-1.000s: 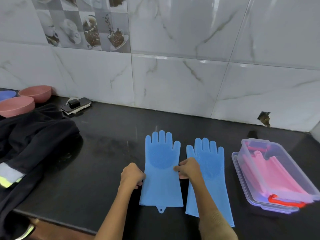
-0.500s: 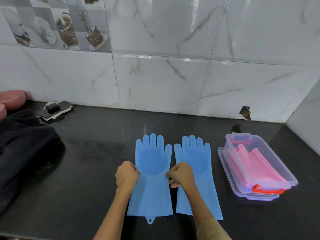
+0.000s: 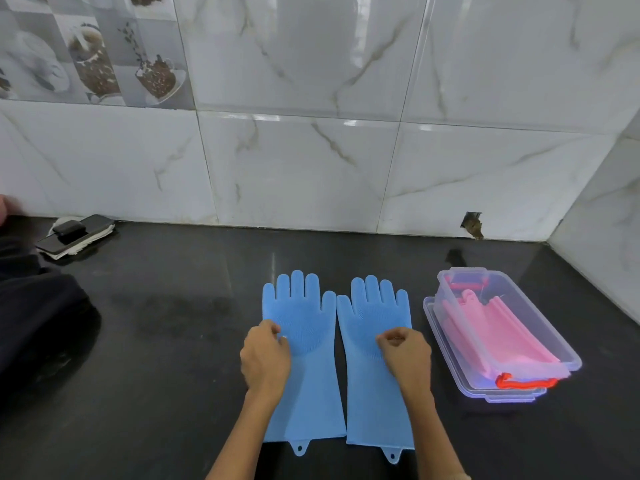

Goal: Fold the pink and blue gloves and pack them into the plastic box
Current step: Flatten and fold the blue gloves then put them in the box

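Two blue rubber gloves lie flat, side by side, fingers pointing to the wall, on the black counter (image 3: 173,341). My left hand (image 3: 265,358) rests with curled fingers on the left edge of the left blue glove (image 3: 304,306) at its palm. My right hand (image 3: 405,355) pinches the right side of the right blue glove (image 3: 370,313). To the right stands the clear plastic box (image 3: 526,317), open on top, with the folded pink gloves (image 3: 491,327) inside and a red clip (image 3: 526,382) at its near end.
The box sits on what looks like its clear lid (image 3: 431,313). A phone (image 3: 74,232) lies at the back left by the tiled wall. Dark cloth (image 3: 34,306) covers the counter's left side. A side wall (image 3: 606,254) closes the right corner.
My right hand left the left glove's right edge and moved onto the right glove. My left hand stays on the left glove. The view shifted right and closer.
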Demonstrator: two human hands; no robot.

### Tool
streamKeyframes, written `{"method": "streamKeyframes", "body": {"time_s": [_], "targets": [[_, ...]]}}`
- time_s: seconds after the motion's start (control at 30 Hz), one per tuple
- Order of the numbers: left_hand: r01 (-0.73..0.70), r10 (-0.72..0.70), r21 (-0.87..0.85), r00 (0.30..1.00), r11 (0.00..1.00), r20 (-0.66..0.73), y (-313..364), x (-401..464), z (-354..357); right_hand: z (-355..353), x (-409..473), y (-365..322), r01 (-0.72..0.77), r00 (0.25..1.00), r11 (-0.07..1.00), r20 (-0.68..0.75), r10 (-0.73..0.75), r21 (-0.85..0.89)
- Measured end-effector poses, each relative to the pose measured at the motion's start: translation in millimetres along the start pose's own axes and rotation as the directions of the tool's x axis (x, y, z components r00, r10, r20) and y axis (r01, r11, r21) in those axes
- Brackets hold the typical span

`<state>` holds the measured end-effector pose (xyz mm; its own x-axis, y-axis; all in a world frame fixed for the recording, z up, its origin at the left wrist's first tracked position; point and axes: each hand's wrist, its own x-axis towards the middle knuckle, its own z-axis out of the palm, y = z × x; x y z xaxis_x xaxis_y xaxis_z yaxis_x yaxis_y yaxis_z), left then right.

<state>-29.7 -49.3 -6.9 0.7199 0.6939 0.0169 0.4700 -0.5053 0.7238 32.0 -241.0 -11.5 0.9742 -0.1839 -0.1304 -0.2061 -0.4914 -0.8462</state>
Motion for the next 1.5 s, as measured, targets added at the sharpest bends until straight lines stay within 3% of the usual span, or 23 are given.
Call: {"method": "streamKeyframes", "body": {"time_s": [0.1, 0.2, 0.4, 0.57, 0.73, 0.87, 1.0, 1.1, 1.27, 1.4, 1.5], "targets": [[-0.122, 0.143, -0.101, 0.962, 0.987, 0.231, 26.3, -6.5, 23.8, -13.2, 12.9, 1.1, 0.022, 0.994, 0.997, -0.102, -0.029, -0.078], [-0.122, 0.139, -0.067, 0.904, 0.99, 0.404, 52.5, -13.6, 49.2, -12.8, 30.3, -0.4, -0.044, 0.997, 0.986, -0.077, 0.033, -0.159], [-0.044, 0.032, 0.019, 0.901, 0.999, 0.432, 77.5, -11.4, 72.8, -4.8, 67.3, 3.7, -0.038, 0.998, 0.945, 0.033, 0.051, -0.326], [-0.117, 0.133, -0.065, 0.871, 0.991, 0.473, 74.5, -6.8, 92.2, 0.0, 81.1, 11.9, 0.034, 0.993, 0.924, 0.117, 0.011, -0.382], [-0.334, 0.345, -0.125, 0.759, 0.934, 0.551, 71.5, -2.8, 104.4, -5.1, 78.0, 22.0, 0.249, 0.964, 0.954, 0.143, -0.226, -0.167], [-0.54, 0.532, -0.141, 0.69, 0.83, 0.491, 71.7, -6.1, 106.1, -6.4, 70.1, 20.3, 0.366, 0.92, 0.926, 0.113, -0.374, 0.088], [-0.519, 0.62, -0.34, 0.667, 0.784, 0.412, 70.6, -8.5, 95.4, 0.4, 57.4, 7.1, 0.313, 0.918, 0.875, 0.119, -0.379, 0.369], [-0.412, 0.566, -0.413, 0.731, 0.812, 0.382, 75.1, -2.1, 67.3, 5.2, 52.2, -14.1, 0.241, 0.921, 0.83, 0.153, -0.36, 0.504], [-0.307, 0.421, -0.326, 0.824, 0.894, 0.38, 65.9, 42.9, 16.7, 25.4, 55.1, -58.2, 0.019, 0.902, 0.793, 0.331, -0.276, 0.609], [-0.065, 0.178, -0.252, 0.872, 0.966, 0.457, 32.5, 66.2, -0.3, 63.0, 49.1, -64.9, -0.092, 0.866, 0.901, 0.481, -0.138, 0.424], [0.122, -0.037, -0.259, 0.95, 0.958, 0.31, 7.1, 57.3, 5.8, 77.9, 43.6, -49.1, -0.077, 0.887, 0.961, 0.459, -0.055, 0.264]]}}
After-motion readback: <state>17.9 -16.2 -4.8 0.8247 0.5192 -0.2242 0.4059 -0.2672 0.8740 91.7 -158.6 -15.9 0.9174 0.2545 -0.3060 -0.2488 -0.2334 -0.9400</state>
